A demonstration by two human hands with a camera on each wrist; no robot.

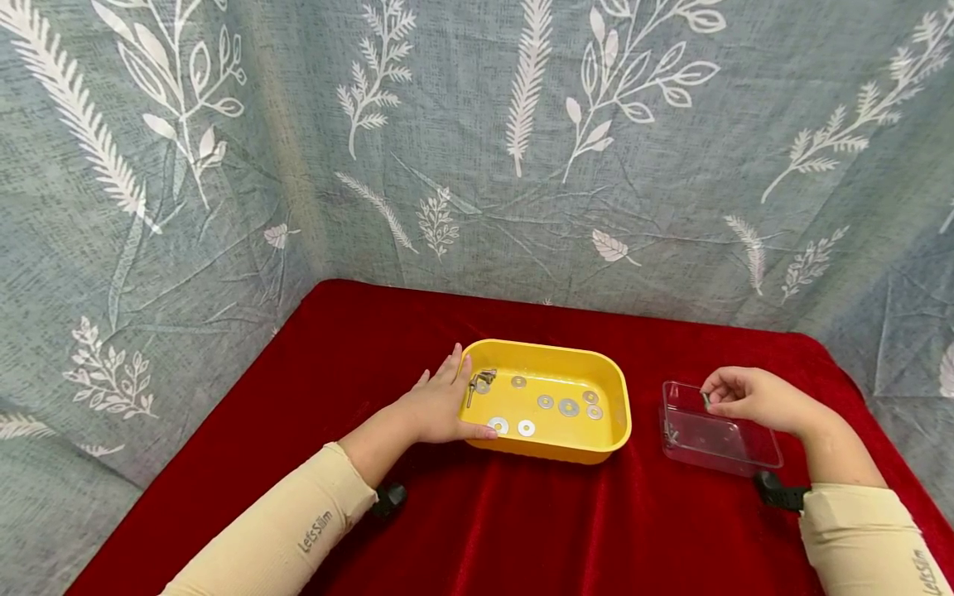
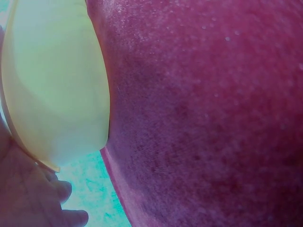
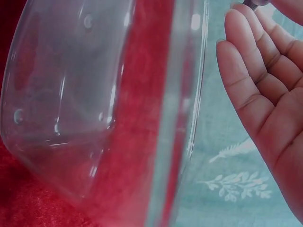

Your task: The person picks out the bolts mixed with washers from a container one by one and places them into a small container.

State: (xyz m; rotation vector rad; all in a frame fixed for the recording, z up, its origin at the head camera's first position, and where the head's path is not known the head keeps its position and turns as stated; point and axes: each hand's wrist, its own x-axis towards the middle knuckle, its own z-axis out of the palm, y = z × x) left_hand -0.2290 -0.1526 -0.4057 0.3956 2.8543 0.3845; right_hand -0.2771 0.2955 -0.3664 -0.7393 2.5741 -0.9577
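Note:
My left hand point(image 1: 440, 406) rests spread over the left end of the yellow tray point(image 1: 551, 447), fingers along the rim and thumb across the near edge. Several flat metal washers point(image 1: 569, 407) lie scattered on the tray floor. A few metal screws point(image 1: 488, 377) are bunched at its left end, beside that hand. Over the clear plastic box point(image 1: 745, 459), my right hand point(image 1: 763, 401) pinches a small, dark, screw-like metal piece point(image 1: 705, 400) between thumb and fingertips. The right wrist view shows only a bit of this piece at the top edge, above the palm point(image 3: 289, 123).
A red velvet cloth point(image 1: 373, 331) covers the table. Grey-green leaf-patterned curtains point(image 1: 477, 165) hang behind and at the sides. The clear box stands to the right of the yellow tray, with a strip of red cloth between them. Small metal bits point(image 1: 672, 435) show at the box's left end.

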